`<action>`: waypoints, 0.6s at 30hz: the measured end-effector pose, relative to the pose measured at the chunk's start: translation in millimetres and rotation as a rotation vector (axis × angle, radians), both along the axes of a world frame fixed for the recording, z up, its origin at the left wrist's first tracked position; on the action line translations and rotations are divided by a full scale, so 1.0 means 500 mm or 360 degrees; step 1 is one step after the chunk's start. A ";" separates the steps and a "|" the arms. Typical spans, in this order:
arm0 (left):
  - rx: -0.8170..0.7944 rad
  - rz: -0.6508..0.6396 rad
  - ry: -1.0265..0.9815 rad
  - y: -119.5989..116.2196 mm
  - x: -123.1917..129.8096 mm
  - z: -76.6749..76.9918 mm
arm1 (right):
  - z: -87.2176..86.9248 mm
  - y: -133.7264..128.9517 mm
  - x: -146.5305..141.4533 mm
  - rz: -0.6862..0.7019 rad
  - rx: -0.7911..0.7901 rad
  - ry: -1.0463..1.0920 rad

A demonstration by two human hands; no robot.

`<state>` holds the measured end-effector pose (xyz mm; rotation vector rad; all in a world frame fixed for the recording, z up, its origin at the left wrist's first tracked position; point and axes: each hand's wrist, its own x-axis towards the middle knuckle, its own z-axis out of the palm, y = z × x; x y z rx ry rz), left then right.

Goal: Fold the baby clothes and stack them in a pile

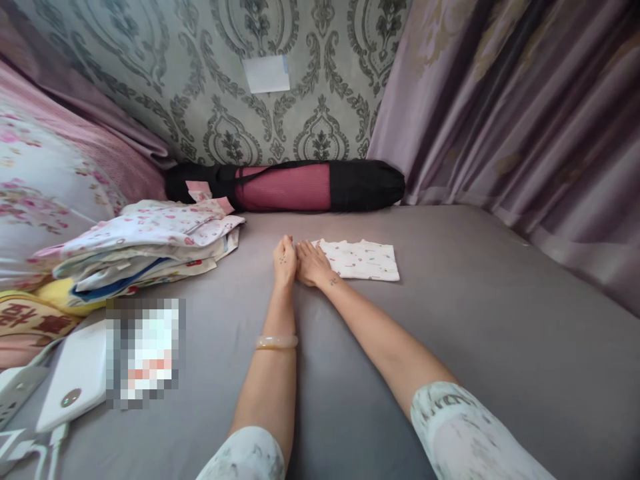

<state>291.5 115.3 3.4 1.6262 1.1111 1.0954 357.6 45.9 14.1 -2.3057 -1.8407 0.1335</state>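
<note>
A small white garment or cloth (363,260) with a tiny coloured print lies folded flat on the grey bed sheet. My right hand (313,263) rests palm down on its left end, with the fingers stretched out. Right beside it, at the cloth's left end, my left hand (285,261) is turned on its side with the fingers curled in. Whatever the left fingers hold, if anything, is hidden behind the hand. A pale bangle (277,343) circles my left forearm.
To the left is a stack of folded clothes (155,230). A black and pink rolled bag (283,187) lies along the wall. A white power bank (77,373) with cables, a power strip (20,390) and a blurred-out device (150,353) sit at lower left. Curtains (465,100) hang at right.
</note>
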 end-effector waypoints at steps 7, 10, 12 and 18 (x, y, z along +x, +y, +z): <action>0.0008 -0.0014 0.0003 -0.002 0.000 0.002 | -0.011 0.006 -0.007 0.0021 -0.0037 0.0030; 0.0043 -0.0041 0.0020 -0.006 0.003 0.008 | 0.005 -0.004 0.002 0.0006 0.0000 0.0038; 0.0132 -0.0070 0.0083 -0.012 0.008 0.013 | 0.016 -0.023 0.015 -0.0086 0.0123 0.0011; 0.0537 -0.0343 0.0492 -0.052 0.050 0.012 | 0.008 -0.111 0.077 -0.0368 0.0222 -0.0059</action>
